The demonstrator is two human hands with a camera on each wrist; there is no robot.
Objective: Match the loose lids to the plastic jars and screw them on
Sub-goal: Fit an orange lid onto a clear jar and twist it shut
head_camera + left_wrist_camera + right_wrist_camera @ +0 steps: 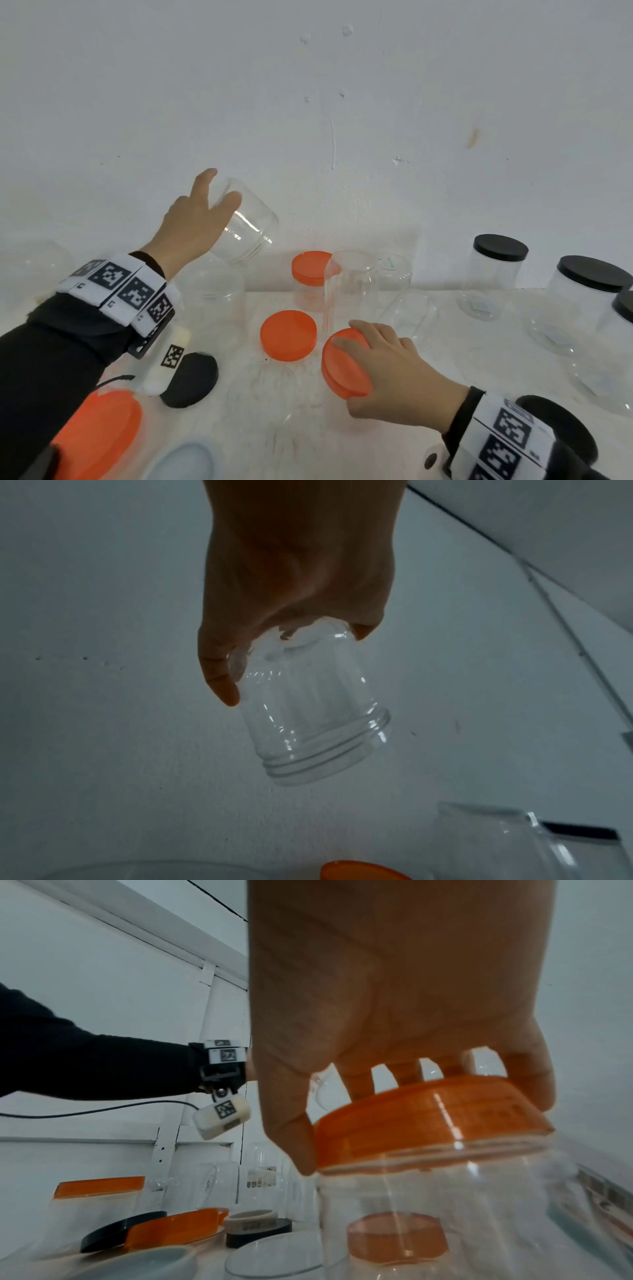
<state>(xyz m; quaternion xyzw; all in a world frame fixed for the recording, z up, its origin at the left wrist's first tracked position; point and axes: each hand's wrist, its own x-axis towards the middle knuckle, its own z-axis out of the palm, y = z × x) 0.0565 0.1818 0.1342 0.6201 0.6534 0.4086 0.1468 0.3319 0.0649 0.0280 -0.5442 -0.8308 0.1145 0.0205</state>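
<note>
Capped: three black-lidded jars (498, 274); orange lid (344, 365) gripped on jar by right hand (387, 373); bare jar (245, 222) clasped inverted by left hand (191, 226); several lids left loose on counter (428, 394)

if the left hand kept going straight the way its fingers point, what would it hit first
Probably the white wall. The left hand grips a clear jar by its base, lifted and tilted, fingers pointing up and away; nothing else shows in that line, though depth is unclear.
</note>
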